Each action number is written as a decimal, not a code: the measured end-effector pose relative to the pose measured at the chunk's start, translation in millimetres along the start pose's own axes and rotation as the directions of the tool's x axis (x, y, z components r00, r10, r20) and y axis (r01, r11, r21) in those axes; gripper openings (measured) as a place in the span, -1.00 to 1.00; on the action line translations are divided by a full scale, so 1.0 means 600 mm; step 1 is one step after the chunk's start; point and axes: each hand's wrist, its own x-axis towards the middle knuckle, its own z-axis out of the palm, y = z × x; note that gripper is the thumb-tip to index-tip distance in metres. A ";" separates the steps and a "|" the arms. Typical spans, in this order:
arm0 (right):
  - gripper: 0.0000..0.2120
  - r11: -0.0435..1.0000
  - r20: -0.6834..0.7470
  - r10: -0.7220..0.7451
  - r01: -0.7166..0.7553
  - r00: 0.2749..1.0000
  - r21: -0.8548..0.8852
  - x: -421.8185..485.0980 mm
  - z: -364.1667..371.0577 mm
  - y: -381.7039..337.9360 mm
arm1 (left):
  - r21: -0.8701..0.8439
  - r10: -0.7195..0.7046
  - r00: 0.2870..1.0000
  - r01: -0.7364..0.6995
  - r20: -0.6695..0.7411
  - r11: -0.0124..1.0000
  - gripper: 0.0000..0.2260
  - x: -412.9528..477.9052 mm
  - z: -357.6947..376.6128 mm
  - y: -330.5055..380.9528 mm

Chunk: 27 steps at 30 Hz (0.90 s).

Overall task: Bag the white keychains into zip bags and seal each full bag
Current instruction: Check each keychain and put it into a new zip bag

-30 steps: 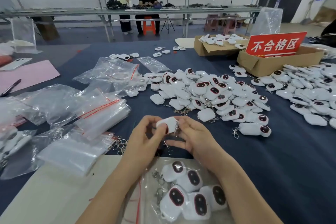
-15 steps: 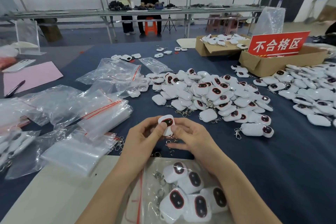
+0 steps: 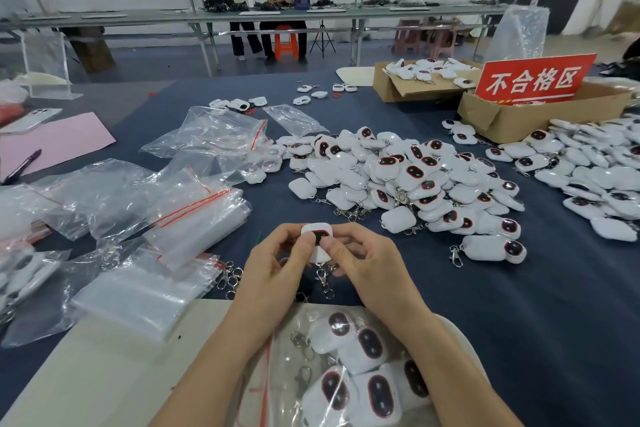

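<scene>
Two hands, left hand and right hand, fingers pinching one white keychain above zip bag with keychains; loose pile on counter.

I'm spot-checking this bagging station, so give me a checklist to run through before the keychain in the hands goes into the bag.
1. Grip: left hand and right hand both pinch the keychain. Ok.
2. Its clip hangs free beneath, apparently snagged on nothing. Ok.
3. The zip bag lies just below the hands, with bagged keychains inside. Ok.
4. Bag mouth open at the red zip strip: cannot tell.
5. Room left in the bag: cannot tell, since no target count is shown.
6. Spare zip bags lie to the left. Ok.
</scene>
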 end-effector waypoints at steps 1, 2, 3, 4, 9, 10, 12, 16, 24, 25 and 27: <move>-0.90 1.000 0.002 -0.012 0.012 1.000 -0.023 -0.001 0.000 0.002 | -0.016 -0.019 1.000 0.019 -0.001 1.000 -0.85 0.000 0.000 0.000; -0.90 0.999 0.006 -0.022 0.023 1.000 -0.040 -0.001 0.001 0.003 | -0.040 -0.040 0.999 0.040 0.001 0.998 -0.86 0.001 0.000 0.001; -0.90 0.998 0.012 -0.028 0.029 1.000 -0.049 -0.001 0.002 0.005 | -0.066 -0.060 0.998 0.060 0.002 0.996 -0.85 0.001 -0.001 0.002; -0.91 0.998 0.016 -0.029 0.030 0.999 -0.052 -0.002 0.003 0.006 | -0.086 -0.078 0.997 0.078 0.000 0.993 -0.85 0.001 -0.001 0.002; -0.89 1.000 0.016 -0.014 0.014 1.000 -0.002 0.002 0.006 0.003 | -0.119 -0.085 0.996 0.087 0.016 0.989 -0.86 0.002 -0.001 0.004; -0.87 0.999 0.012 -0.005 0.005 1.000 0.036 0.003 0.004 0.001 | -0.088 -0.061 0.998 0.062 0.015 0.994 -0.86 0.001 -0.001 0.005; -0.87 0.995 0.015 0.022 -0.023 1.000 0.097 0.003 0.000 -0.002 | -0.057 -0.037 0.999 0.038 0.021 0.998 -0.86 0.000 0.000 0.005; -0.90 0.995 0.035 0.049 -0.052 0.998 0.089 0.005 -0.007 -0.002 | -0.028 -0.042 0.999 0.043 0.030 0.999 -0.87 -0.001 0.002 0.004; -0.89 0.994 0.042 0.067 -0.070 0.997 0.080 0.007 -0.010 -0.001 | -0.025 -0.036 0.999 0.037 0.034 0.999 -0.87 -0.003 0.001 0.003; -0.89 0.994 0.040 0.067 -0.070 0.997 0.080 0.006 -0.010 -0.002 | -0.029 -0.040 0.999 0.041 0.034 0.999 -0.87 -0.002 0.001 0.003; -0.88 0.994 0.036 0.068 -0.070 0.997 0.086 0.006 -0.011 -0.002 | -0.041 -0.050 0.998 0.051 0.035 0.998 -0.86 -0.003 0.001 0.005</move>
